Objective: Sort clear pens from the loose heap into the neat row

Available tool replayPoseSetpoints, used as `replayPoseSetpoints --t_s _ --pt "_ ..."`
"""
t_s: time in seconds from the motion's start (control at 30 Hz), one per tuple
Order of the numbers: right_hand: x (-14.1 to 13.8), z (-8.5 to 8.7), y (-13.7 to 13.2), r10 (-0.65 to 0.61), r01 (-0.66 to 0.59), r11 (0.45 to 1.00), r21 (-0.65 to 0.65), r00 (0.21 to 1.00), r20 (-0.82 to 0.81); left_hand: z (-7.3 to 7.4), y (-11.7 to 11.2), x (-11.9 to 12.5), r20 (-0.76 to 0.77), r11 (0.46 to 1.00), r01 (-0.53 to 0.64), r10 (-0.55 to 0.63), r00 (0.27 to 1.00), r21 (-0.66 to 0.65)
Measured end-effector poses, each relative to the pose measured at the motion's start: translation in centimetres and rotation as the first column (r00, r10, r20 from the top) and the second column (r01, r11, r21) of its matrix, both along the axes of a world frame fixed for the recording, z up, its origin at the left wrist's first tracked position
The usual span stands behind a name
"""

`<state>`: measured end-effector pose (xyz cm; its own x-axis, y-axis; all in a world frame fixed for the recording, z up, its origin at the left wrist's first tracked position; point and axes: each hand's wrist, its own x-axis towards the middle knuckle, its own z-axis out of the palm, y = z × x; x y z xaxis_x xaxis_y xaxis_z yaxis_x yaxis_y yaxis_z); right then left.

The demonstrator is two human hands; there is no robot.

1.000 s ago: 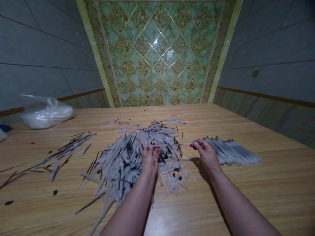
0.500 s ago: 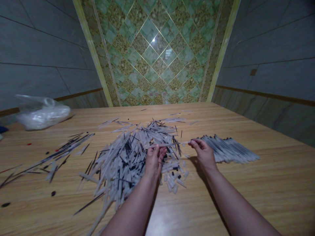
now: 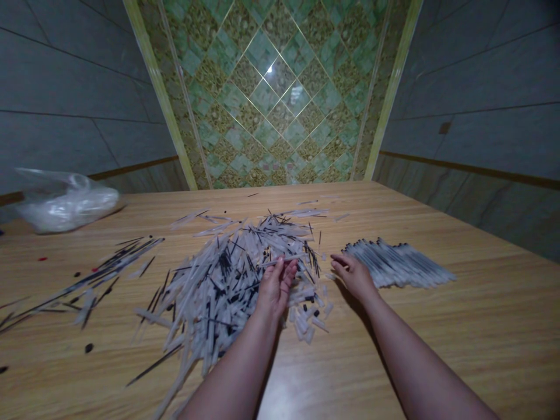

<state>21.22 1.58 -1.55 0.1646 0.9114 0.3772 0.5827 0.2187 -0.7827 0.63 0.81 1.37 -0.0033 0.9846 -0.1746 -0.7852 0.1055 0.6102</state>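
My left hand [image 3: 275, 287] is closed in a pinch on a thin translucent pen barrel [image 3: 294, 257], held nearly level above a loose pile. To the right, my right hand [image 3: 355, 275] hovers over the table with thumb and index finger slightly apart and nothing visible between them. Below and left of my left hand spreads the pile of pen barrels [image 3: 192, 291], mixed with thin black refills [image 3: 225, 256]. Small translucent caps [image 3: 303, 324] and black plugs lie at its right edge. Just beyond my right hand, a row of pens [image 3: 402, 265] with black ends lies side by side.
A clear plastic bag [image 3: 70, 204] with whitish contents sits at the far left of the wooden table [image 3: 437, 350]. Long dark refills [image 3: 109, 268] and scattered black and red bits lie on the left. A green tiled wall [image 3: 280, 105] stands behind the table.
My right hand has come away from the right end of the pen barrel, and its fingers have parted. My left hand still holds the barrel. The view has shifted slightly.
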Motion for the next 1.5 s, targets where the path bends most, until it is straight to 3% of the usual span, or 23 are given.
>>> replayPoseSetpoints --t_s 0.13,0.33,0.57,0.77,0.93,1.2,1.4,1.5 --pt "0.6 -1.0 0.2 0.051 -0.004 0.988 -0.152 0.950 0.309 -0.1 0.1 0.0 0.015 1.000 0.000 0.000 1.000 -0.008" --pt "0.4 -0.8 -0.4 0.086 0.031 0.970 -0.239 0.883 0.461 -0.4 0.2 -0.1 0.067 1.000 -0.015 0.015 0.998 0.004" --pt "0.3 -1.2 -0.3 0.072 0.048 0.967 -0.252 0.893 0.444 -0.2 0.5 -0.5 0.069 0.998 -0.059 0.060 0.996 -0.022" --pt "-0.7 -0.4 -0.7 0.062 0.008 0.986 -0.169 0.912 0.405 -0.1 0.7 -0.8 0.047 0.995 -0.096 0.097 0.994 -0.023" --pt "-2.4 0.8 -1.5 0.171 -0.132 0.982 -0.133 0.920 0.352 -0.2 0.7 -0.8 0.037 0.995 -0.097 0.098 0.995 -0.022" --pt "-4.2 3.1 -3.0 0.385 -0.345 0.922 -0.176 0.863 0.328 -0.4 0.8 -0.8 0.046 0.996 -0.086 0.085 0.995 0.013" --pt "-4.5 3.2 -3.5 0.512 -0.436 0.857 -0.274 0.782 0.356 -0.2 0.7 -0.8 0.063 0.996 -0.087 0.086 0.994 0.018" --pt "-4.7 3.0 -3.6 0.511 -0.415 0.858 -0.301 0.749 0.422 0.0 0.5 -0.7 0.060 0.996 -0.087 0.086 0.995 0.011"
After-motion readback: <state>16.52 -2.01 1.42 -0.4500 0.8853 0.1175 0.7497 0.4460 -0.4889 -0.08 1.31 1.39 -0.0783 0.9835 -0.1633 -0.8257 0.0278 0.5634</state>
